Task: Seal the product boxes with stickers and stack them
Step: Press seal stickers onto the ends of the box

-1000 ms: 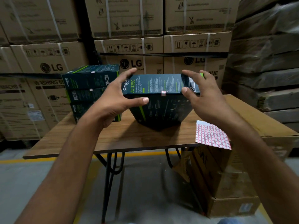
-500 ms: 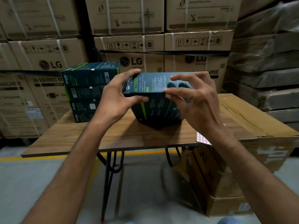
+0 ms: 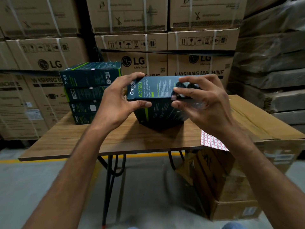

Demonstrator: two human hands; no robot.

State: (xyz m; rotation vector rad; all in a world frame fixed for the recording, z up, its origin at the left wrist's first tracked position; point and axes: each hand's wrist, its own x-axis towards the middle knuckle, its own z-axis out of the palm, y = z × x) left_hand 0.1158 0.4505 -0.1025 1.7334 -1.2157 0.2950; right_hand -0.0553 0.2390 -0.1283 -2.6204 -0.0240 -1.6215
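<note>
Right hand [image 3: 208,103] has shifted onto the sticker [image 3: 173,97] (box edge); pressing.

You are holding a dark teal product box [image 3: 153,90] with white and lime-green lettering and a small pinkish sticker [image 3: 173,97] on its edge. Left of it, the stacked boxes [image 3: 89,91] are showing the same teal with green stripes. Right of it, a white sticker sheet [image 3: 212,142] gridded in red is lying on the brown wood-grain table [image 3: 115,139].
</note>
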